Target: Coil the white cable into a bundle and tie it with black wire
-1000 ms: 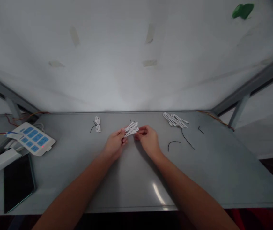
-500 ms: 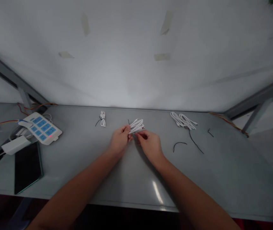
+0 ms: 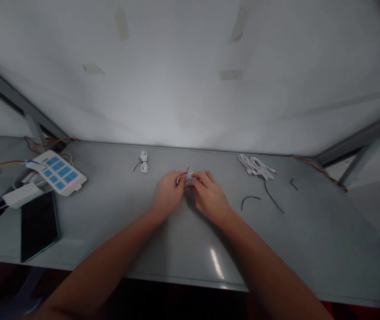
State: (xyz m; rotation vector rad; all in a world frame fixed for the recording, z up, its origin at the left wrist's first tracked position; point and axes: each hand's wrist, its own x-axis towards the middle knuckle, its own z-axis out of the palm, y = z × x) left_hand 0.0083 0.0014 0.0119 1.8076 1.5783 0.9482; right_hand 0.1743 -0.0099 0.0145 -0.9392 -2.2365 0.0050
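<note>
Between my hands is a folded white cable, mostly covered by fingers. My left hand is closed around its left end, and a thin black tie sticks up near that thumb. From the right, my right hand grips the same bundle with bent fingers. A second white cable bundle, bound in the middle with a black tie, lies to the left. Off to the right rests a loosely coiled white cable.
Black ties lie at the right: a long one, a curved one and a short one. On the left are a power strip, a white adapter and a dark tablet. A white wall rises behind the grey table.
My right hand has come up from below the cable onto its right side. Both hands now cover more of the bundle, and my left thumb has shifted right across it.
</note>
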